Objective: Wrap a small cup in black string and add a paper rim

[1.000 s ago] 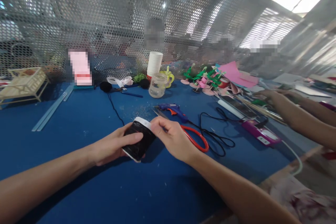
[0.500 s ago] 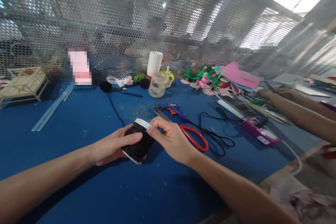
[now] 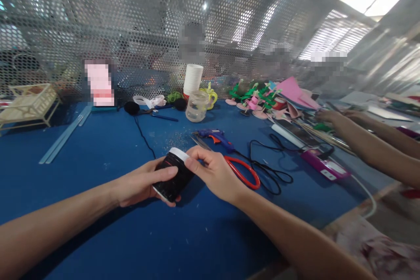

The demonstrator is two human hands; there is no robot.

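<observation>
My left hand (image 3: pixel 144 181) is wrapped around a paper cup (image 3: pixel 173 177) covered in black yarn, its thumb lying across the side. The cup is tilted, with a bare white band at the upper end and a pale edge at the lower one. My right hand (image 3: pixel 213 173) pinches at the cup's upper right side, near the white band; its fingertips are partly hidden. A black strand runs from a ball of black yarn (image 3: pixel 131 108) toward the cup. Just right of my right hand lie scissors with red handles (image 3: pixel 244 173). Beyond it is a blue glue gun (image 3: pixel 218 138).
A clear jar (image 3: pixel 197 107) and stacked white paper cups (image 3: pixel 193 79) stand at the back. Pipe-cleaner flowers (image 3: pixel 256 98) and pink paper (image 3: pixel 297 92) lie back right. A purple power strip (image 3: pixel 323 166) and another person's arms (image 3: pixel 370 142) are at right.
The cup has turned slightly in my hands, which hold nearly the same place. At the right, the other person's hands and the pink paper have shifted a little left.
</observation>
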